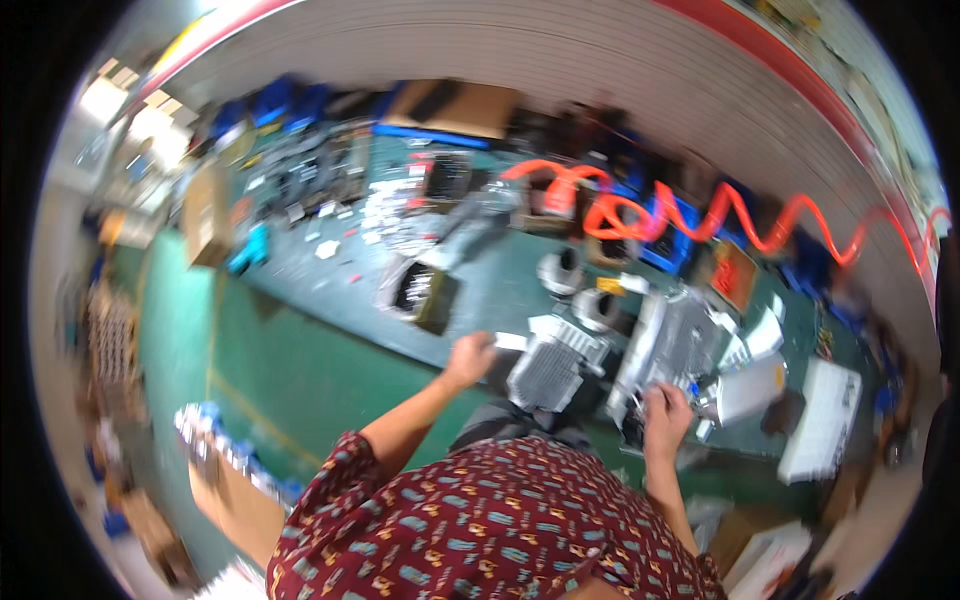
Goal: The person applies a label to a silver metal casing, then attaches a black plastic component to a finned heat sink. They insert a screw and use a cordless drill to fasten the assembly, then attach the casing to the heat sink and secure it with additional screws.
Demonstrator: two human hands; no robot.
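My left hand (470, 360) pinches a small flat white piece (510, 342) at the near edge of the workbench. Just right of it a silver finned metal part (548, 372) lies at the bench edge in front of me. My right hand (665, 408) is closed, its fingertips near a small dark and blue item; blur hides what they hold, if anything. Beyond that hand rests a larger grey metal part (680, 335) that looks wrapped in clear plastic. Beside it, a silver canister-like piece (750, 390) lies on the bench.
A coiled orange hose (720, 210) hangs across the bench's far right. Two white round parts (560, 270) stand mid-bench. An open box of dark pieces (412, 288) is left of them. A long white box (820, 420) lies far right; a cardboard box (235, 500) stands on the green floor.
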